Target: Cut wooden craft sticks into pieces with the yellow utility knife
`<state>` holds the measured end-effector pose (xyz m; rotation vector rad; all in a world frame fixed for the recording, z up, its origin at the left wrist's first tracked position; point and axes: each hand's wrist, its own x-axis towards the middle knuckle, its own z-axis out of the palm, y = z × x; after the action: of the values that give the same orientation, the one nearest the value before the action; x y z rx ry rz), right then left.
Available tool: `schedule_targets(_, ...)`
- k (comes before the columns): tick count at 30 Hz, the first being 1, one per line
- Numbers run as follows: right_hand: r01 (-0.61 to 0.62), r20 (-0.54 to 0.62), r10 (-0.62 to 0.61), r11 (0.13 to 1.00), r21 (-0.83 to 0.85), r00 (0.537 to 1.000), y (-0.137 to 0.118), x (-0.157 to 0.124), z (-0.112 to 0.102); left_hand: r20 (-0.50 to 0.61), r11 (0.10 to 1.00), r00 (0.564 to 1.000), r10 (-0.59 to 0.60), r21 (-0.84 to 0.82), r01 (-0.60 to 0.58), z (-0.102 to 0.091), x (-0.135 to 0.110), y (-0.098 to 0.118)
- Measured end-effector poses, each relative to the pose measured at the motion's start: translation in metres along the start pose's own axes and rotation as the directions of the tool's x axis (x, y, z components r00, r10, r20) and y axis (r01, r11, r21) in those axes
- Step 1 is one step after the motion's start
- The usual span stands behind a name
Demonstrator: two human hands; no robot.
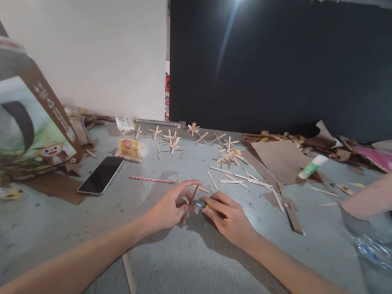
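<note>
My left hand (170,207) pinches a wooden craft stick (195,193) that stands nearly upright between its fingers. Closed around a utility knife, my right hand (232,221) faces it from the right. Only the grey blade (199,204) and a bit of yellow handle (208,206) show; the rest is hidden by the fingers. The blade is right by the stick, but whether they touch I cannot tell. Loose craft sticks (234,182) lie just beyond my hands, and one more stick (129,274) rests near my left forearm.
Star-shaped stick pieces (174,140) stand farther back. Left are a pencil (151,179), a phone (101,175), a yellow packet (132,150) and a large printed bag (22,113). Right are cardboard (278,159), a glue stick (312,167) and a pink cylinder (380,196). A black board (294,68) closes off the back.
</note>
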<state>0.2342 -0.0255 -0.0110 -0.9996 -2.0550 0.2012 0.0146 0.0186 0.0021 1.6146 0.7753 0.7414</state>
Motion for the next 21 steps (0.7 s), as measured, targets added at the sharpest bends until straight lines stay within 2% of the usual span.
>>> schedule_targets(7,0.002,0.009,-0.002,1.000,0.009,1.000,-0.0022,0.0007,-0.0011,0.033,0.997,0.997,0.067,0.045,-0.068,-0.0007,-0.0038,0.0041)
schedule_targets(15,-0.011,0.024,0.011,1.000,0.021,1.000,-0.0025,-0.0002,-0.0018,0.071,0.991,0.994,0.089,0.092,-0.095,-0.0010,-0.0045,-0.0001)
schedule_targets(21,-0.015,0.005,0.015,1.000,0.016,1.000,-0.0015,-0.0008,-0.0019,0.035,0.994,0.996,0.080,0.078,-0.083,0.0006,-0.0007,-0.0047)
